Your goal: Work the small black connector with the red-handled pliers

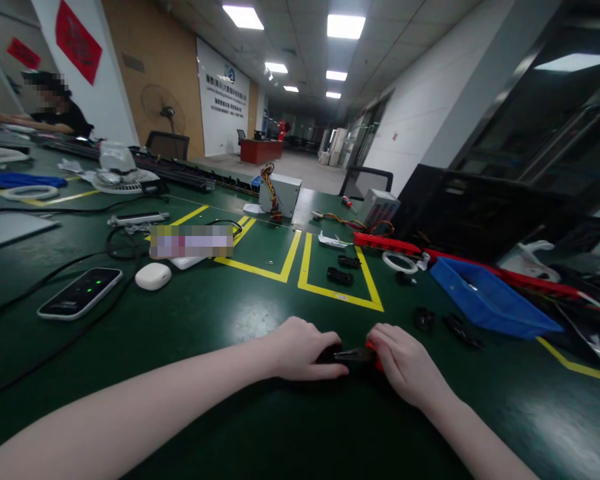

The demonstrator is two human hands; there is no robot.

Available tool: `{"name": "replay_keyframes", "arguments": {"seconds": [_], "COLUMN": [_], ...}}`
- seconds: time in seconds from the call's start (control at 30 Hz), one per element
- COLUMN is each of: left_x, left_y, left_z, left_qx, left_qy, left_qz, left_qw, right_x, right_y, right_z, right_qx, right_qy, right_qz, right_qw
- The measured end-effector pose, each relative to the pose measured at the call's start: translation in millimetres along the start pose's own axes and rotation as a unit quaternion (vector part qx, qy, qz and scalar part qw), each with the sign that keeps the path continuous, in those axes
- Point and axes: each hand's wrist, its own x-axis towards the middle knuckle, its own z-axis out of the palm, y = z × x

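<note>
Red-handled pliers [357,355] are gripped in my right hand [405,360], their dark pointed jaws facing left. The jaw tips reach a small black part [326,355], which my left hand [300,350] pinches between thumb and fingers. My left hand covers most of that part, so its kind does not show. Just beyond my hands, two black pieces [341,275] lie inside a yellow-taped square on the green table [220,320]. More black pieces [463,331] rest to the right of my right hand.
A blue tray [490,300] stands at the right beside a red strip [387,243]. Metal power supply boxes [283,195] with coloured wires sit at the back. At the left are a phone-like device [83,293], a white case [153,276] and black cables. Another person [55,110] sits far left.
</note>
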Motion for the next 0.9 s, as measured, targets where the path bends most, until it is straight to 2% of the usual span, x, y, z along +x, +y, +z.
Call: {"name": "replay_keyframes", "arguments": {"seconds": [0.13, 0.33, 0.47, 0.6, 0.73, 0.9], "left_x": [0.8, 1.1, 0.3, -1.5, -2.0, 0.4], "left_y": [-1.0, -3.0, -5.0, -6.5, -9.3, -12.7], "left_z": [-3.9, -2.4, -0.6, -2.3, 0.5, 6.8], "left_qx": [-0.005, 0.017, 0.007, 0.0, 0.008, -0.008], "left_qy": [-0.014, -0.013, -0.008, 0.018, 0.049, 0.06], "left_qz": [-0.012, 0.035, 0.052, 0.071, 0.08, 0.089], "left_qw": [1.0, 0.999, 0.999, 0.997, 0.996, 0.994], "right_x": [-0.4, 5.7, 4.4, 1.1, 2.7, 2.6], "right_y": [-2.1, -14.8, -8.4, 1.5, 0.3, 2.7], "right_z": [0.3, 4.4, 7.7, 7.4, 4.5, 4.2], "right_qx": [0.002, -0.008, -0.017, -0.018, -0.023, -0.032], "right_qy": [0.015, -0.001, -0.004, 0.006, 0.0, 0.015], "right_qz": [0.007, -0.014, -0.018, -0.016, -0.014, 0.003], "right_qw": [1.0, 1.0, 1.0, 1.0, 1.0, 0.999]}}
